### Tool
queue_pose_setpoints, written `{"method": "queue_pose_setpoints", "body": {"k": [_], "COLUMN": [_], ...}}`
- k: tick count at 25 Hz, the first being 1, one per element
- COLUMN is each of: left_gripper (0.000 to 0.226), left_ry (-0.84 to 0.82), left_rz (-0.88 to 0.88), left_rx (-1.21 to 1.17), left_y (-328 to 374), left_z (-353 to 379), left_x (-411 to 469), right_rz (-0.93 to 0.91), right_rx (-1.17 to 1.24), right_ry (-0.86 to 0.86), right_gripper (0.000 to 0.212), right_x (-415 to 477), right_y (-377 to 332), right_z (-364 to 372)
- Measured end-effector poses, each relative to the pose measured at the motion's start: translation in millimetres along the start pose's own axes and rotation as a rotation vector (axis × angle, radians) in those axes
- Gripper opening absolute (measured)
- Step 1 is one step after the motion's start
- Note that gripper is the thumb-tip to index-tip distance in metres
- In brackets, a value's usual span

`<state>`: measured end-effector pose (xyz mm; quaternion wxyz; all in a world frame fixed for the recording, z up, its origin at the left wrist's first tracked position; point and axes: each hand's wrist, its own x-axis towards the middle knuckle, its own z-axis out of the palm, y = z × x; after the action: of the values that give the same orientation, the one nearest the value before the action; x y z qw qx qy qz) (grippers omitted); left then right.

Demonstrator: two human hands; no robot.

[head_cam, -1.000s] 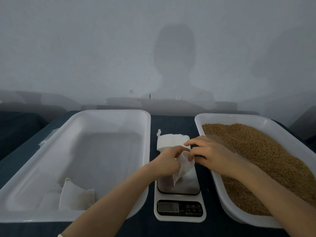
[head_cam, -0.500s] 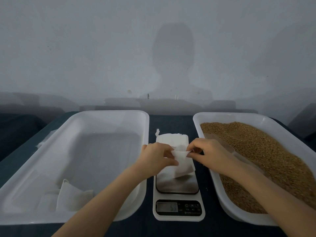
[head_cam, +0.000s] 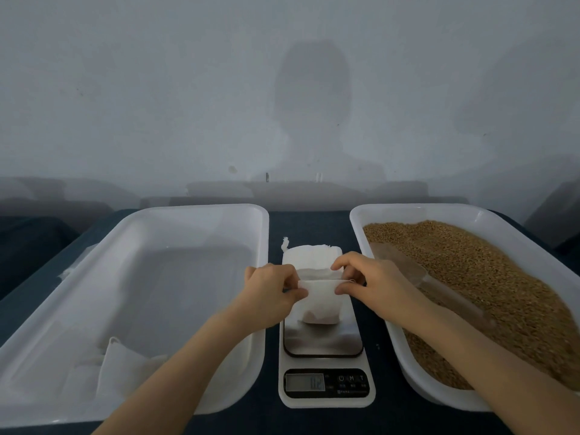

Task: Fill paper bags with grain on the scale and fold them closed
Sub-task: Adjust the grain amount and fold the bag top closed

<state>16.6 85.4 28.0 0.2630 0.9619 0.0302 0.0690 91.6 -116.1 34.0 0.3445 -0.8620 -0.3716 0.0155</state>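
A small white paper bag (head_cam: 320,304) stands upright on the steel platform of the digital scale (head_cam: 323,343). My left hand (head_cam: 271,293) pinches the bag's top edge on the left, and my right hand (head_cam: 373,282) pinches it on the right. Just behind the bag lies a stack of empty white bags (head_cam: 309,255). Brown grain (head_cam: 489,287) fills the white tray (head_cam: 405,211) on the right, with a clear scoop (head_cam: 398,265) resting in it.
A large white tray (head_cam: 204,211) on the left holds folded white bags (head_cam: 125,365) in its near corner. The scale's display (head_cam: 304,382) faces me. All of it sits on a dark blue table (head_cam: 310,221) against a pale wall.
The bag hung tilted and crumpled between my hands one second ago; now it stands upright on the scale platform, held at both top corners. Both hands moved slightly apart.
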Motion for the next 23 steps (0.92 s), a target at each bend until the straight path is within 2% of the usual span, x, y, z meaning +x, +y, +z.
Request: {"method": "queue_pose_setpoints", "body": {"k": [4, 6, 9, 11, 13, 15, 16, 17, 19, 21, 23], "left_gripper": [0.033, 0.042, 0.056, 0.060, 0.062, 0.057, 0.053, 0.050, 0.052, 0.051, 0.036], "left_ry": [0.022, 0.042, 0.133, 0.148, 0.025, -0.262, -0.409, -0.506, -0.486, -0.241, 0.048], "left_rz": [0.045, 0.013, -0.043, -0.119, -0.202, -0.220, -0.197, -0.158, -0.136, -0.123, -0.045], "left_rx": [0.037, -0.020, -0.258, -0.546, -0.957, -1.332, -1.422, -1.433, -1.302, -1.053, -0.694], "left_y": [-3.7, -2.4, 1.4, 6.7, 5.5, -1.6, -4.7, -6.4, -7.5, -5.3, -3.1], "left_z": [3.3, 0.6, -4.0, -7.0, -12.7, -21.4, -25.5, -28.1, -24.8, -15.7, -10.5], "left_x": [2.1, -0.1, -0.1, 1.6, 3.1, 0.7, -0.9, -2.7, -0.8, 4.4, 7.2], "right_rz": [-0.015, -0.030, -0.024, -0.021, -0.024, -0.023, -0.026, -0.032, -0.043, -0.051, -0.056], "right_rx": [-0.005, 0.011, 0.029, 0.027, 0.029, 0.029, 0.028, 0.029, 0.034, 0.031, 0.021], "right_ry": [0.036, 0.045, 0.046, 0.050, 0.050, 0.043, 0.041, 0.042, 0.046, 0.054, 0.060], "right_gripper": [0.016, 0.013, 0.010, 0.009, 0.007, 0.005, 0.004, 0.003, 0.002, 0.003, 0.005], "right_x": [0.2, -0.3, -0.8, -0.7, -0.7, -0.7, -0.7, -0.9, -1.0, -0.8, 0.0], "right_y": [3.6, 4.7, 6.2, 7.5, 8.5, 9.2, 9.3, 9.4, 9.0, 8.6, 8.8], "right_z": [3.4, 3.6, 3.2, 3.5, 4.0, 4.3, 4.2, 4.3, 4.6, 5.4, 6.2]}}
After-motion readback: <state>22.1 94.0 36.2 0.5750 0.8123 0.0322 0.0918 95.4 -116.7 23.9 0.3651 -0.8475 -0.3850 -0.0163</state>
